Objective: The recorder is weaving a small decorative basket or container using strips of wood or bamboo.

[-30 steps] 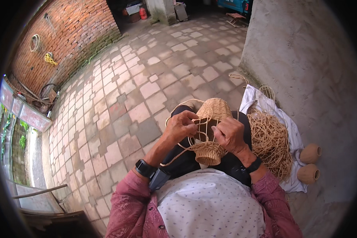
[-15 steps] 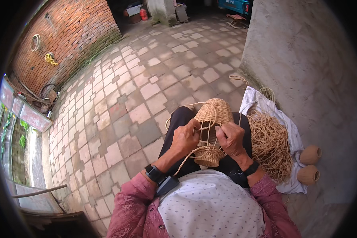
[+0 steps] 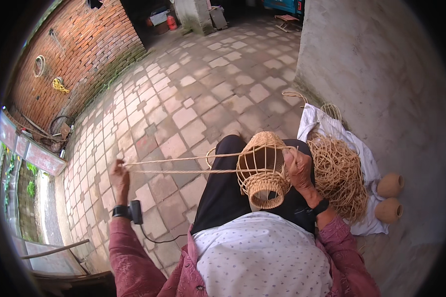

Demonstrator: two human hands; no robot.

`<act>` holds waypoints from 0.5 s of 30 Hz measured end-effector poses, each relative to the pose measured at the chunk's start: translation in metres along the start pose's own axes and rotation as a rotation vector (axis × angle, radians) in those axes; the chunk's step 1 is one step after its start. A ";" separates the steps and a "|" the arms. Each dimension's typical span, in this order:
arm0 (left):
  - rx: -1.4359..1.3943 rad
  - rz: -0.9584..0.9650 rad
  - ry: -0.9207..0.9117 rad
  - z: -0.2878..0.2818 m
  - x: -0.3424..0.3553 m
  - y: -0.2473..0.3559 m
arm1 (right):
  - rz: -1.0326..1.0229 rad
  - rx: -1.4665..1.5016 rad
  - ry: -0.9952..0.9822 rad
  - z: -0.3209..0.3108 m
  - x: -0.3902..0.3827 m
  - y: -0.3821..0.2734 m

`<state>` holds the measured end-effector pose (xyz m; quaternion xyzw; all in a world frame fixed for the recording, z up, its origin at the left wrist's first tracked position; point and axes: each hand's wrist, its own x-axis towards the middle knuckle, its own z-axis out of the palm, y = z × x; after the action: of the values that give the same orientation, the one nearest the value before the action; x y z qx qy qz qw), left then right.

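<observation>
A tan woven basket rests across my lap, its narrow round mouth turned toward me. Bare upright ribs show between its woven neck and its woven far part. Stretched far out to the left, my left hand is closed on a straw-coloured cord. Two taut strands of it run from those fingers to the basket. My right hand grips the basket's right side at the ribs, fingers curled and thumb up. Whether it also pinches cord there I cannot tell.
Right of my legs, a heap of loose tan cord lies on a white cloth. Two small round pots stand beside it, near a grey wall. Paving tiles spread ahead; a brick wall rises at far left.
My left hand has swung from the basket far out to the left, drawing the cord taut. The basket has tipped, its mouth now facing me more. My right hand has shifted slightly right.
</observation>
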<state>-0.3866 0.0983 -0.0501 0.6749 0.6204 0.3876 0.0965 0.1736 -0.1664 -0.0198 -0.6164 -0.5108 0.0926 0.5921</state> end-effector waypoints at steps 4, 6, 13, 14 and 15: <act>0.628 0.021 -0.082 -0.005 -0.009 0.023 | -0.029 -0.139 0.022 -0.008 -0.002 -0.002; 0.496 0.146 -0.237 0.029 -0.030 0.061 | -0.059 -0.123 0.022 -0.003 0.001 -0.006; -0.469 -0.005 -1.053 0.092 -0.123 0.311 | -0.103 -0.129 -0.013 -0.003 0.003 -0.009; -0.436 0.043 -1.125 0.090 -0.124 0.315 | -0.102 -0.136 -0.018 -0.003 0.003 -0.010; -0.399 0.090 -1.201 0.089 -0.126 0.316 | -0.084 -0.102 -0.017 -0.003 0.003 -0.010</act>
<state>-0.0795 -0.0526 0.0317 0.7691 0.3450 0.0531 0.5353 0.1720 -0.1685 -0.0096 -0.6230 -0.5452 0.0468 0.5590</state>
